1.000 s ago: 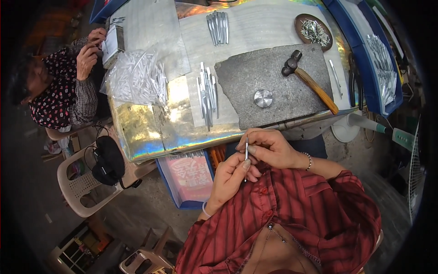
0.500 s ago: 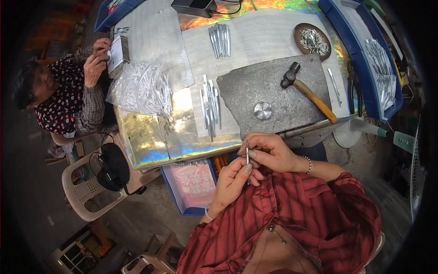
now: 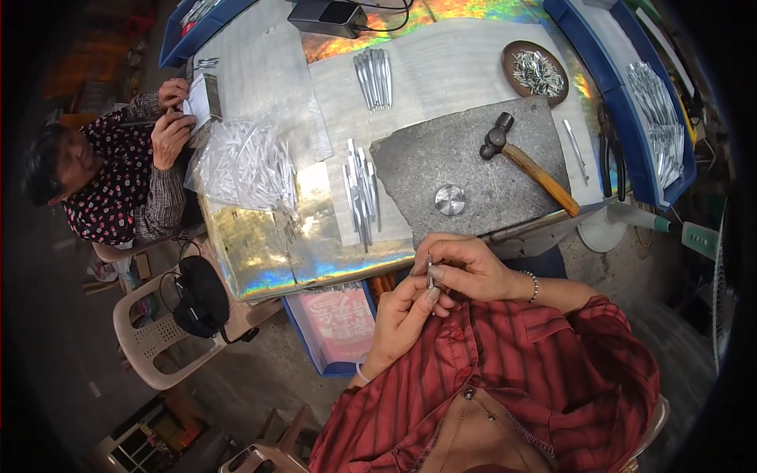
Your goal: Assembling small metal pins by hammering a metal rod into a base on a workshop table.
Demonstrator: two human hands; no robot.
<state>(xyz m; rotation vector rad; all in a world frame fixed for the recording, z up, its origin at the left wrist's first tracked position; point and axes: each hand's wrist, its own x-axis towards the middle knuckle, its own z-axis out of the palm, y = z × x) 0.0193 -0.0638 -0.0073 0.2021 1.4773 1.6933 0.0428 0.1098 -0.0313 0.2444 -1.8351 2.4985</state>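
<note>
At the near table edge, in front of my red striped shirt, my two hands are close together, both closed on one slim silvery metal rod (image 3: 430,277). My left hand (image 3: 399,315) pinches its lower part between thumb and fingers. My right hand (image 3: 475,268) grips it higher up; the fingers cover much of it, and its exact kind cannot be made out. Just beyond my hands lies a grey stone slab (image 3: 418,154) bearing a round metal disc (image 3: 450,200) and a hammer (image 3: 536,175) with a wooden handle. Left of the slab lies a bunch of similar slim silvery rods (image 3: 361,193).
A round dish (image 3: 511,77) of small metal bits stands far right, near pliers (image 3: 611,154) and a blue tray (image 3: 643,169). More rods (image 3: 374,79) lie farther back. A plastic bag (image 3: 244,165) of white pieces sits left, by a co-worker (image 3: 110,181). A chair (image 3: 142,347) stands left.
The table has shifted slightly lower and left in view. Both my hands stay on the rod, which now shows less between the fingers. The co-worker's hands have moved slightly.
</note>
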